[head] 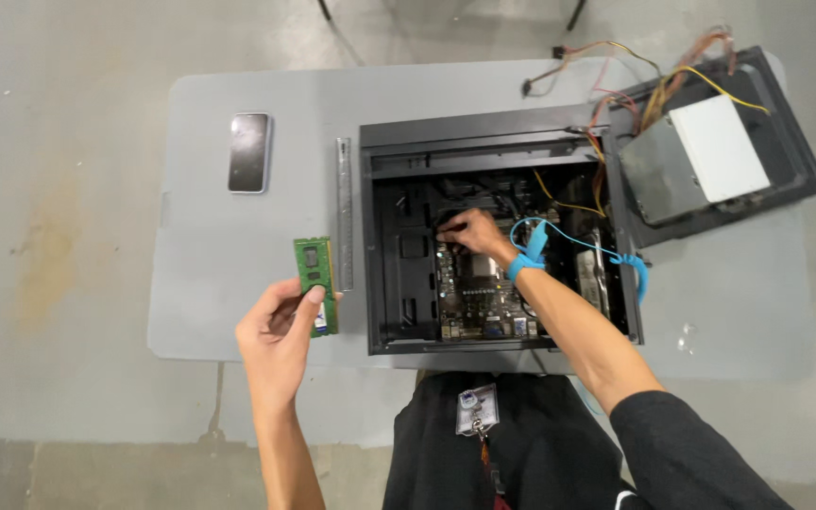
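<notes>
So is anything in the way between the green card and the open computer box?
Only a little. The left hand holds the green memory card beside the open case. A metal ruler lies between them, and the right hand is inside.

1. The left hand (279,332) and its forearm are bare, with no sleeve, glove or ring in sight.
2. The right hand (472,231) wears a bright blue anti-static wrist strap (525,264); a coiled blue cord (586,246) of the same colour runs from it.
3. A black sleeve (682,449) is pushed up above the right elbow.
4. The torso wears a black top (512,444), with a clear plastic badge holder (477,409) hanging at the chest on an orange lanyard (487,457).
</notes>
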